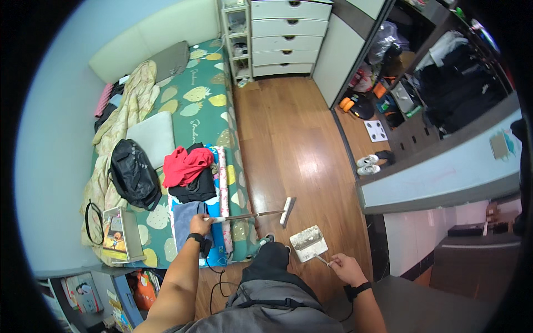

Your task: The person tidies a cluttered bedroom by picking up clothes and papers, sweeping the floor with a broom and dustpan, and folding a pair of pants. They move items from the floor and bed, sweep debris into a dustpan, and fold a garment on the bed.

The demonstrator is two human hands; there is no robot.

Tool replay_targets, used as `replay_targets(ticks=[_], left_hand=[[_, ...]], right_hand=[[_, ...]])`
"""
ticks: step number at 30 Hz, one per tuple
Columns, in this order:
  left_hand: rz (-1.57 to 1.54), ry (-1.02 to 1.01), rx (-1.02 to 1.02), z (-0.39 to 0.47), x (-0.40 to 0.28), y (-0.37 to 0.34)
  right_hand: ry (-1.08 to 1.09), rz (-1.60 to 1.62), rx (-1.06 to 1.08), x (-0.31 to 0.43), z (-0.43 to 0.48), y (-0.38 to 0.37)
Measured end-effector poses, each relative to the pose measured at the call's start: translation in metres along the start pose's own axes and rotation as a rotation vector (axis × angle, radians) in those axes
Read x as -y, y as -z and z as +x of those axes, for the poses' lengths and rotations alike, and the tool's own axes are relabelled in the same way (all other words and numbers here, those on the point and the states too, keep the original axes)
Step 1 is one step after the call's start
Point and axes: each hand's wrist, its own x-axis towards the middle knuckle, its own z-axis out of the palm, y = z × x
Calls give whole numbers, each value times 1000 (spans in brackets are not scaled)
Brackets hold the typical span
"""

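Note:
My left hand (201,224) grips the white end of a long-handled broom (241,217). Its brown pole reaches right, and the white broom head (286,211) with dark bristles is down by the wooden floor (287,137). In my right hand (346,269) is the thin handle of a white dustpan (309,244). The pan is stained grey inside and sits just in front of my feet, below the broom head and apart from it. Whether the pan touches the floor I cannot tell.
Along the left stands a bed (195,98) bearing a black backpack (134,172), red clothing (187,165) and a white box (133,237). White drawers (288,43) stand at the far end. To the right are an open wardrobe (416,145), white shoes (368,165) and a scale (375,131). A cable (213,287) trails below the bed.

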Motion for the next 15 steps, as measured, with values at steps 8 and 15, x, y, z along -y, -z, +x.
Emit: replay_targets(ticks=[8, 15], left_hand=[[-127, -194, -5, 25, -100, 4], [-203, -254, -93, 48, -181, 31]], right_hand=[[156, -72, 77, 60, 122, 51], [273, -119, 82, 151, 217, 100]])
